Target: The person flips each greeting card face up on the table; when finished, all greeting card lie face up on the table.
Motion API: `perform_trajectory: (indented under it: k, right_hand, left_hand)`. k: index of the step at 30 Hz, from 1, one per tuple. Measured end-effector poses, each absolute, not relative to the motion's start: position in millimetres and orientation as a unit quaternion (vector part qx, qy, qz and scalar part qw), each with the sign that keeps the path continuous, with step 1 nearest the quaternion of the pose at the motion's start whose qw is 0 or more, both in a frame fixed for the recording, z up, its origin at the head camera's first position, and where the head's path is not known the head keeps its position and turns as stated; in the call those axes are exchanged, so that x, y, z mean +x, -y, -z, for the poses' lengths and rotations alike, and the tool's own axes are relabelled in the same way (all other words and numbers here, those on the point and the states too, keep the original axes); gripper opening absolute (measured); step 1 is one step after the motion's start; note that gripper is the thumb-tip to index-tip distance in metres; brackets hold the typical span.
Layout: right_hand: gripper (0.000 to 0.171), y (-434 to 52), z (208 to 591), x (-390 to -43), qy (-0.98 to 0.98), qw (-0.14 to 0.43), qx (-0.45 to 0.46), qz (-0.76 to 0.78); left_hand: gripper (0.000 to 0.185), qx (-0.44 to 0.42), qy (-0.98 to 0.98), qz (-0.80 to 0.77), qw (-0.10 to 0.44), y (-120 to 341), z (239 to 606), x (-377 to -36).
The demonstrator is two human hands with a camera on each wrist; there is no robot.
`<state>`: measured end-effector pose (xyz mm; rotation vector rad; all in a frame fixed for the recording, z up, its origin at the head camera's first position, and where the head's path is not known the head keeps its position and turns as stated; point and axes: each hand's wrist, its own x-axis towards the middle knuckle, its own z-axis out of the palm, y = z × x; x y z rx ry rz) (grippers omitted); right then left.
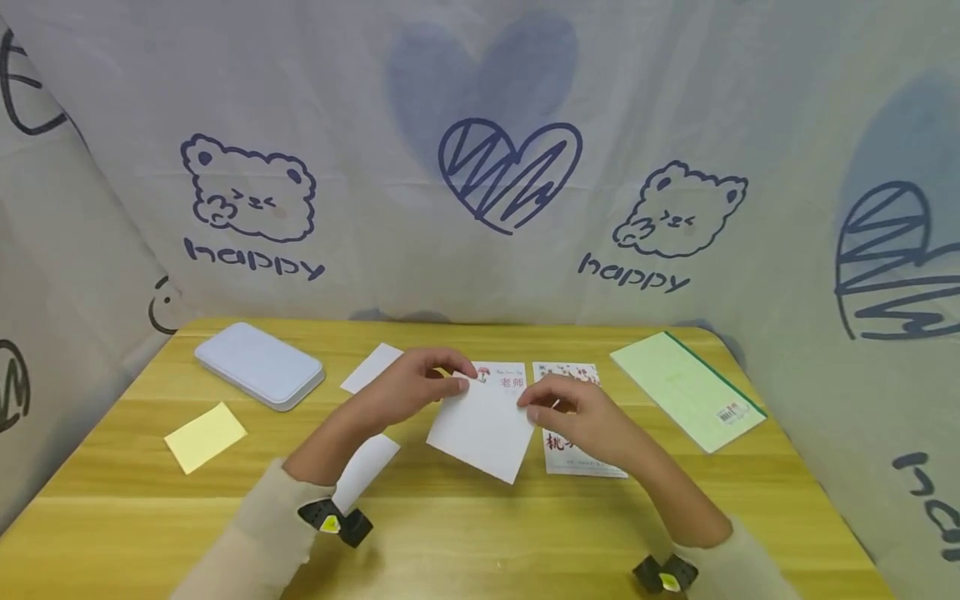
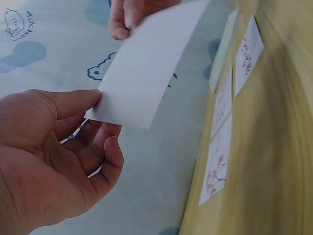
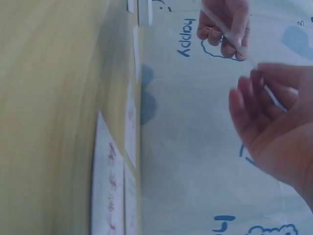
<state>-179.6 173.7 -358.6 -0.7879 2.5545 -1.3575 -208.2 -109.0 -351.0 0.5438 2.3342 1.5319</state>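
A blank-faced white card point(image 1: 483, 429) is held up over the table between both hands, tilted. My left hand point(image 1: 420, 383) pinches its upper left corner between thumb and fingers. By the opposite edge, my right hand point(image 1: 577, 412) pinches the card with thumb and fingertips. In the left wrist view the plain side of the card point(image 2: 146, 63) spans from one hand to the other. Behind it on the table lies a printed card point(image 1: 510, 377) with a pink flower and red characters. Another printed card point(image 1: 585, 462) with red lettering lies partly under my right hand.
On the left are a pale blue case point(image 1: 258, 362) and a yellow paper pad point(image 1: 206, 437). White cards lie near my left arm, one point(image 1: 372, 365) behind it and one point(image 1: 367, 467) in front. A green booklet point(image 1: 686, 392) lies at right; a printed curtain point(image 1: 360, 167) hangs behind the table.
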Motion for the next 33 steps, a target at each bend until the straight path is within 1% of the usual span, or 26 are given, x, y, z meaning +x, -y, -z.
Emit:
perform_trajectory:
  k: [3,9,13,17,20,22,27,30,33]
  right_hand:
    - [0.016,-176,360,-178,-0.832,0.085,-0.296,0.461]
    - [0.020,-178,362,-175,-0.801,0.084,-0.355,0.474]
    - [0.021,-176,364,-174,-0.794,0.084,-0.358,0.484]
    - [0.018,-173,367,-174,-0.781,0.083,-0.352,0.509]
    - [0.012,-171,367,-175,-0.768,0.073,-0.330,0.544]
    - [0.010,-170,367,-176,-0.767,0.060,-0.293,0.567]
    - [0.021,-171,368,-180,-0.771,0.039,-0.192,0.606]
    - [0.026,-172,370,-183,-0.773,0.036,-0.170,0.610]
    - [0.029,-172,370,-186,-0.775,0.027,-0.152,0.613]
  left_hand:
    - [0.016,0.189,-0.815,-0.528,0.148,109,354,-206]
    - [0.018,0.197,-0.806,-0.536,0.153,111,360,-207]
    - [0.018,0.210,-0.804,-0.533,0.161,109,365,-208]
    - [0.020,0.212,-0.810,-0.522,0.163,107,367,-208]
    - [0.024,0.218,-0.809,-0.523,0.158,106,368,-208]
    - [0.026,0.224,-0.808,-0.525,0.150,107,367,-208]
    - [0.026,0.222,-0.796,-0.547,0.135,107,362,-205]
    - [0.024,0.221,-0.784,-0.566,0.129,106,360,-202]
    - [0.024,0.226,-0.775,-0.580,0.109,106,357,-199]
